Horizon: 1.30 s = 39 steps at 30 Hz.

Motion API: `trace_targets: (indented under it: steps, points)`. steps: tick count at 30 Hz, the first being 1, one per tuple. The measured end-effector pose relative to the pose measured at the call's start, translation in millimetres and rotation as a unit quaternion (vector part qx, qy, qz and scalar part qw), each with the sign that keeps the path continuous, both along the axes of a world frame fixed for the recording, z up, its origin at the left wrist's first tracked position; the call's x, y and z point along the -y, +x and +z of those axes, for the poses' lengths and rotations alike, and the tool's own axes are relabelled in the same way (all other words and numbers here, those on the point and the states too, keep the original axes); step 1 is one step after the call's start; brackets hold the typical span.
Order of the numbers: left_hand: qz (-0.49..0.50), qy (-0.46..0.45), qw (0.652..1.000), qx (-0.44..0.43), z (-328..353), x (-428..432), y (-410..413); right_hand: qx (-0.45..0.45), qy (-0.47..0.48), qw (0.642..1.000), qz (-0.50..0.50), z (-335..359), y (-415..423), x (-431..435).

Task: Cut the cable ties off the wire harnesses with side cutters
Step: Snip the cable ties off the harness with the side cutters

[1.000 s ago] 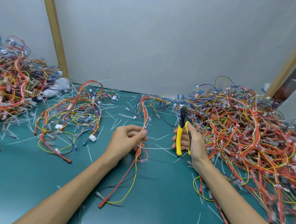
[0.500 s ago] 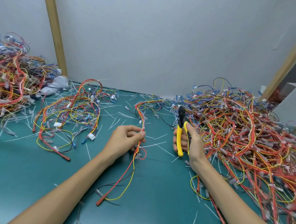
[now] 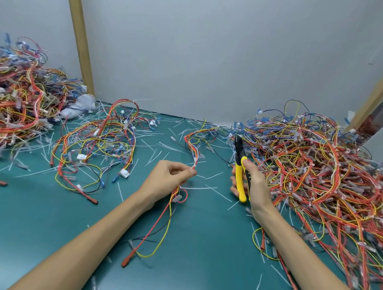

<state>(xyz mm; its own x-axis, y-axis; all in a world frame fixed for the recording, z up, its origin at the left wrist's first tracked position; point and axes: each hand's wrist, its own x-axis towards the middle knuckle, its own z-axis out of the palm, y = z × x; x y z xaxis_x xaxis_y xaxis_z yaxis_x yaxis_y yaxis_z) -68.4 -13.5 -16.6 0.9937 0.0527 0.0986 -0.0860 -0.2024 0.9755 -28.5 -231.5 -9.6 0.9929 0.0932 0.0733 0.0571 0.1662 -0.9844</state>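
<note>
Two bare forearms reach across a dark teal work mat [image 3: 44, 225]. Nearest, the loose tails of a thin harness of red, yellow and black wires [image 3: 157, 228] trail on the mat, one ending in an orange-red sleeve. Farther up, the left hand [image 3: 167, 179] pinches this harness between thumb and forefinger, raising it off the mat, probably to present a tie for cutting. A white speck at the fingertips may be that tie, but it is too small to be sure. Just beside it, clear of the wires, the right hand [image 3: 256, 190] is wrapped round the yellow-handled side cutters [image 3: 238, 177], black nose pointing up and away. I cannot tell whether the blades are parted. Snipped white tie offcuts [image 3: 155, 156] litter the mat. Beyond lie a loose spread of harnesses [image 3: 100, 143] on the left and a large tangled heap of harnesses [image 3: 319, 176] on the right, before a plain grey wall [image 3: 215, 56].
</note>
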Motion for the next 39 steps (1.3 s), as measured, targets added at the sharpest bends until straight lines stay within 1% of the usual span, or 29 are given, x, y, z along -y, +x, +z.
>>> trace_targets:
  steps: [1, 5, 8, 10, 14, 17, 18, 20, 23, 25, 29, 35, 39]
  points:
    - [0.004, 0.016, 1.000, 0.002, -1, 0, 0, 0.007, -0.014, 1.000, -0.004, 0, 0, 1]
    - [0.026, 0.059, 0.998, 0.021, -4, 0, 1, 0.063, -0.127, 0.989, -0.040, 0, 0, 4]
    - [0.020, 0.076, 0.997, 0.027, -6, 0, 2, 0.093, -0.198, 0.973, -0.078, -1, -2, 3]
    - [0.011, 0.080, 0.996, 0.027, -6, 0, 3, 0.111, -0.261, 0.953, -0.103, -1, -4, 1]
    - [0.006, 0.076, 0.997, 0.021, -6, 0, 2, 0.161, -0.404, 0.890, -0.142, -2, -10, -2]
    - [0.003, 0.087, 0.996, 0.031, -6, 0, 2, 0.205, -0.529, 0.807, -0.167, -2, -18, -8]
    - [0.005, 0.097, 0.995, 0.034, -6, 0, 1, 0.226, -0.555, 0.782, -0.171, -2, -20, -9]
    - [0.014, 0.122, 0.992, 0.041, -5, 1, 1, 0.275, -0.579, 0.749, -0.167, -2, -21, -8]
    - [0.042, 0.153, 0.985, 0.060, -5, 2, 0, 0.331, -0.593, 0.718, -0.151, -4, -20, -6]
    - [0.060, 0.164, 0.982, 0.068, -5, 3, -1, 0.337, -0.607, 0.706, -0.140, -5, -19, -5]
    - [0.079, 0.176, 0.979, 0.071, -4, 3, -2, 0.339, -0.618, 0.698, -0.125, -5, -19, -6]
    - [0.083, 0.181, 0.977, 0.075, -3, 4, -3, 0.328, -0.618, 0.705, -0.118, -4, -21, -6]
    - [0.085, 0.202, 0.972, 0.089, -2, 6, -4, 0.327, -0.615, 0.709, -0.114, -3, -22, -7]
